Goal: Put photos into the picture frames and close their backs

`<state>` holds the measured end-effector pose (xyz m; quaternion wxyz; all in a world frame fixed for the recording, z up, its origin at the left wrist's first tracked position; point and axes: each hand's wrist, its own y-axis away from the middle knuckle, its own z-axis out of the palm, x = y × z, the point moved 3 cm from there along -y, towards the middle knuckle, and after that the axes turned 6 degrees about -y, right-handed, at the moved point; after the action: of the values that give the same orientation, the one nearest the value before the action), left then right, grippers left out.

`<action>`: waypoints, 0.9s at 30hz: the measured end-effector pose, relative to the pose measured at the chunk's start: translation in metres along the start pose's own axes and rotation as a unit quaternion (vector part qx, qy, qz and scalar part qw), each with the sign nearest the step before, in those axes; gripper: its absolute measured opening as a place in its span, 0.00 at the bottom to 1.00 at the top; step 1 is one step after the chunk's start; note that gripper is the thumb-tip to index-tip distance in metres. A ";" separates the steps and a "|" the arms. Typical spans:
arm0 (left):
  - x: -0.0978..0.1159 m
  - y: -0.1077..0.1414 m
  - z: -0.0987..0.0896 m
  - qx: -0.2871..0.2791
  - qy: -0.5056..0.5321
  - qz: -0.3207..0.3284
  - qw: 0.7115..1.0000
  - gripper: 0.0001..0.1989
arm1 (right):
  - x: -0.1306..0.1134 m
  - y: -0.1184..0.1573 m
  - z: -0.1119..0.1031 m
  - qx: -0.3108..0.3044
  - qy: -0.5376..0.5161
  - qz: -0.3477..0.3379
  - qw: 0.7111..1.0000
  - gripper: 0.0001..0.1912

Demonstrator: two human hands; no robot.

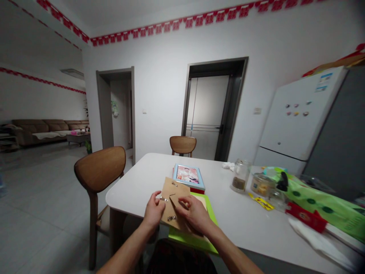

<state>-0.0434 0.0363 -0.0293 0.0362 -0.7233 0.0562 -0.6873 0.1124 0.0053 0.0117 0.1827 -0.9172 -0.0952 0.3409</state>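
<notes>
A brown picture-frame backing board (168, 187) with small metal fittings is tilted up in front of me. My left hand (154, 211) grips its left edge, thumb near one of the fittings. My right hand (195, 214) pinches a brown flap on the board, which looks like the stand leg; part of it is hidden by the fingers. Beneath the board lies a bright green frame (211, 213) at the table's near edge. Just beyond sits a light blue picture frame (201, 179) with a picture in it, resting on something red.
On the white table (137, 179), a glass jar (241, 175), a clear tub (262, 185), a yellow packet (264, 203), a red box (306, 217) and a green plastic bag (322, 203) stand to the right. Wooden chairs (102, 169) are at the left and far side.
</notes>
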 end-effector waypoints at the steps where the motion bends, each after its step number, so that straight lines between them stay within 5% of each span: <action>1: -0.004 -0.004 -0.008 0.009 -0.001 -0.011 1.000 0.21 | 0.006 0.002 0.000 0.000 -0.007 0.009 1.000 0.17; 9: -0.034 -0.021 -0.073 0.080 -0.074 -0.065 0.992 0.15 | 0.088 0.023 -0.028 -0.012 0.174 0.171 0.970 0.24; 16: -0.018 -0.031 -0.089 0.093 -0.242 -0.008 0.966 0.15 | 0.112 0.027 -0.025 -0.007 0.131 0.218 0.967 0.25; 20: 0.005 -0.008 -0.047 0.059 -0.291 0.082 0.951 0.18 | 0.113 0.027 -0.030 0.021 0.029 0.277 0.960 0.27; 23: 0.015 0.022 0.010 -0.045 -0.296 0.146 0.943 0.22 | 0.102 0.032 -0.030 0.020 -0.130 0.311 0.941 0.30; 25: 0.018 0.040 0.045 -0.146 -0.296 0.174 0.928 0.25 | 0.089 0.036 -0.030 0.028 -0.275 0.318 0.907 0.33; 27: 0.023 0.051 0.069 -0.188 -0.294 0.185 0.919 0.28 | 0.074 0.038 -0.034 0.046 -0.357 0.306 0.882 0.35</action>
<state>0.0253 -0.0187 -0.0171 0.0406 -0.8632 0.3040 -0.4010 0.1918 -0.0171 -0.0233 0.0649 -0.7077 0.1471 0.6880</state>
